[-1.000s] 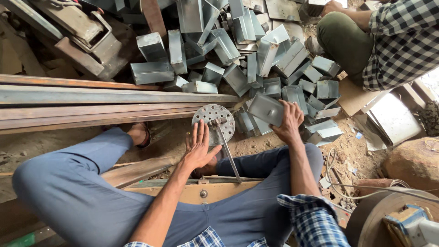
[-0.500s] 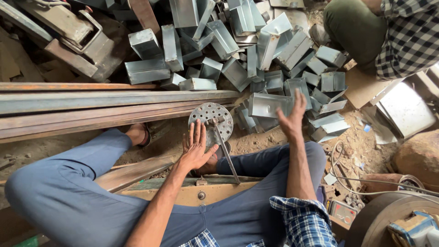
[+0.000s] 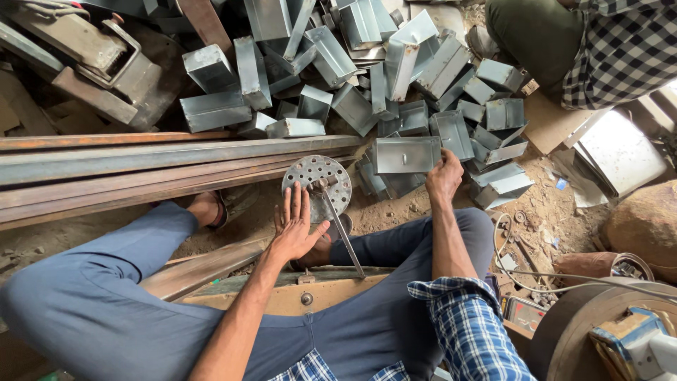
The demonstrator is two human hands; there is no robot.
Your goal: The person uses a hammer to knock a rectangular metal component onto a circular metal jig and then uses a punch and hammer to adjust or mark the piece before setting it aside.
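My right hand [image 3: 443, 178] grips the lower right corner of a grey sheet-metal box [image 3: 407, 154] at the near edge of a pile of similar boxes [image 3: 367, 77]. My left hand [image 3: 295, 224] is spread flat, fingers apart, just beside a round perforated metal disc [image 3: 316, 180] mounted on a slanted rod [image 3: 345, 240]. The palm rests near the disc's lower left rim and holds nothing. My legs in blue trousers lie on either side of the rod.
Long rusty steel bars [image 3: 141, 166] run across the left. A second person in a checked shirt [image 3: 620, 49] sits at the top right. A large stone [image 3: 645, 222], a round machine part [image 3: 592, 324] and cables [image 3: 536, 275] lie at right.
My right hand has come back from the pile with a metal box in its grip. The left hand stays open beside the disc. The view has shifted slightly.
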